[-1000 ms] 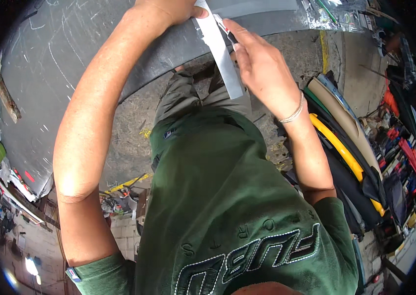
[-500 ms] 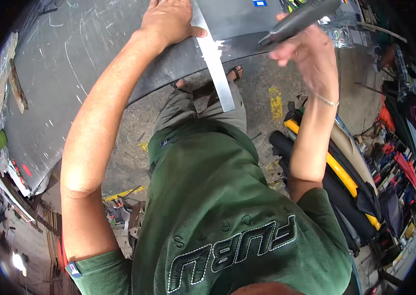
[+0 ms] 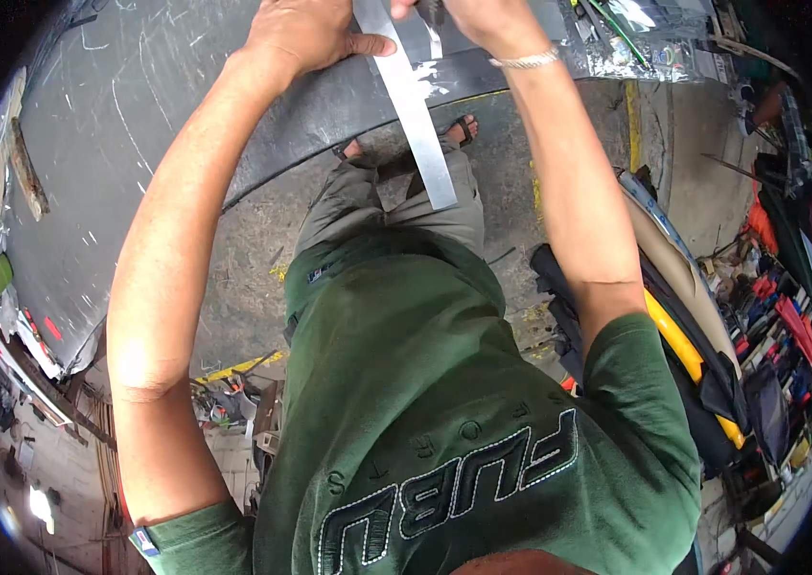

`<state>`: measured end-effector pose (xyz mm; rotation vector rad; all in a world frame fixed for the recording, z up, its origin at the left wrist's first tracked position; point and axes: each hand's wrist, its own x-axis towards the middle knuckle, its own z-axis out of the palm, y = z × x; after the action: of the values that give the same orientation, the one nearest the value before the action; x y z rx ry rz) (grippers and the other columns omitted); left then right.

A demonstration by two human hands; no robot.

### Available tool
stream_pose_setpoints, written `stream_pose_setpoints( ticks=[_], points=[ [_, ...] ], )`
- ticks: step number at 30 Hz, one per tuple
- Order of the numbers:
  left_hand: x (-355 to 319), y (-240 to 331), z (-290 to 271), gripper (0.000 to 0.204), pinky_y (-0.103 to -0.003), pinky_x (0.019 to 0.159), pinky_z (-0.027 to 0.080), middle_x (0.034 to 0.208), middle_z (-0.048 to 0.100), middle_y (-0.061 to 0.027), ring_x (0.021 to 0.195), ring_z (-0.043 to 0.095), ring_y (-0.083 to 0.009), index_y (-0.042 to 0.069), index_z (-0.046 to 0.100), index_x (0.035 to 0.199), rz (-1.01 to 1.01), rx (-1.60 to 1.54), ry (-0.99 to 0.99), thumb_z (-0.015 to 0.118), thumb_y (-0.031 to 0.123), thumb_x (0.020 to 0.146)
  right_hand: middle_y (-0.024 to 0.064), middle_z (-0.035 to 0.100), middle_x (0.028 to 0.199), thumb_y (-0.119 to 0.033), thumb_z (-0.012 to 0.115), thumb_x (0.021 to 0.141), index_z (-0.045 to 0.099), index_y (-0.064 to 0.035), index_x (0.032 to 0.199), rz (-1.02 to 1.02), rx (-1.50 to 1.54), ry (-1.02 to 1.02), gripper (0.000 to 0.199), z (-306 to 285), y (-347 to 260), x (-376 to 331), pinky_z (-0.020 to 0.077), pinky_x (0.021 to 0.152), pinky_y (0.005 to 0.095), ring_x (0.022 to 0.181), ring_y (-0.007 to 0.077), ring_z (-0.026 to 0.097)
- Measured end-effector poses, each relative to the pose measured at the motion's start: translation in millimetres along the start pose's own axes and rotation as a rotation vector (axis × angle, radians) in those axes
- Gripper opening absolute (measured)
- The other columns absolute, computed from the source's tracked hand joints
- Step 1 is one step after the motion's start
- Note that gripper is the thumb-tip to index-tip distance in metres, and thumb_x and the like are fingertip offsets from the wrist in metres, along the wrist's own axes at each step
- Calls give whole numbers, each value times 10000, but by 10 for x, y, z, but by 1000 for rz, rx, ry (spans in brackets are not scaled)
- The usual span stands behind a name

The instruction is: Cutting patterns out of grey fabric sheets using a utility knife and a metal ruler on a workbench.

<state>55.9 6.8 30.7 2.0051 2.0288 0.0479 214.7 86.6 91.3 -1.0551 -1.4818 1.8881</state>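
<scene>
A long silvery metal ruler [image 3: 420, 129] lies slantwise on a dark grey work surface [image 3: 80, 134], its near end sticking out past the edge. My left hand [image 3: 305, 34] rests flat beside the ruler, its outstretched thumb pressing on the metal; the upper picture edge cuts off its fingertips. On the ruler's other side, my right hand [image 3: 497, 21] is closed round a black-handled utility knife [image 3: 436, 13]. Only a small dark part of the knife shows, close to the ruler, and its blade is hard to make out.
Clear plastic packaging [image 3: 655, 53] lies at the far right of the surface. A wooden stick [image 3: 27, 172] is at the left. Rolls of material, one yellow [image 3: 674, 335], stand to my right, near a cluttered heap [image 3: 789, 316]. My sandalled foot [image 3: 464, 129] is below the edge.
My right hand has come down and left with the black knife, from above the right side to beside the ruler. My left hand and the ruler appear slightly higher and further left.
</scene>
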Motion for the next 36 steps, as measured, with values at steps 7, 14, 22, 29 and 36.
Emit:
stream_pose_setpoints(
  ticks=[7,14,22,29,36],
  points=[
    [107,164,-202,1272,-571,1254,214,1678,177,-284,1574,164,-412,-43,191,1605,-108,56,-191,853,585,718,-10,521,684,-478,395,1101,520,-23,1452,181,40,273,588,196,458,402,383,373,257,450,92,466],
    [136,33,-35,1259,-554,1261,212,1683,169,-278,1577,157,-404,-51,193,1602,-98,67,-167,850,574,729,-3,530,739,-475,430,1096,421,-59,1557,-165,220,-14,621,98,807,484,374,367,250,457,83,456],
    [110,217,-225,1259,-556,1260,212,1685,170,-273,1578,159,-400,-42,181,1608,-119,64,-216,853,563,732,-3,533,731,-484,426,1095,439,-57,1545,-183,209,9,621,104,795,470,369,368,251,457,83,456],
    [305,-1000,777,1255,-563,1257,214,1685,173,-272,1576,164,-404,-36,179,1610,94,-367,86,856,553,733,-3,528,719,-487,426,1096,457,-42,1530,-202,270,-52,623,268,777,523,362,370,252,452,84,453],
    [187,-789,929,1242,-567,1252,223,1672,191,-291,1568,179,-421,-41,181,1609,88,274,465,852,544,743,3,528,690,-457,420,1106,494,16,1485,-299,181,-42,611,306,778,511,357,365,264,444,86,459]
  ],
)
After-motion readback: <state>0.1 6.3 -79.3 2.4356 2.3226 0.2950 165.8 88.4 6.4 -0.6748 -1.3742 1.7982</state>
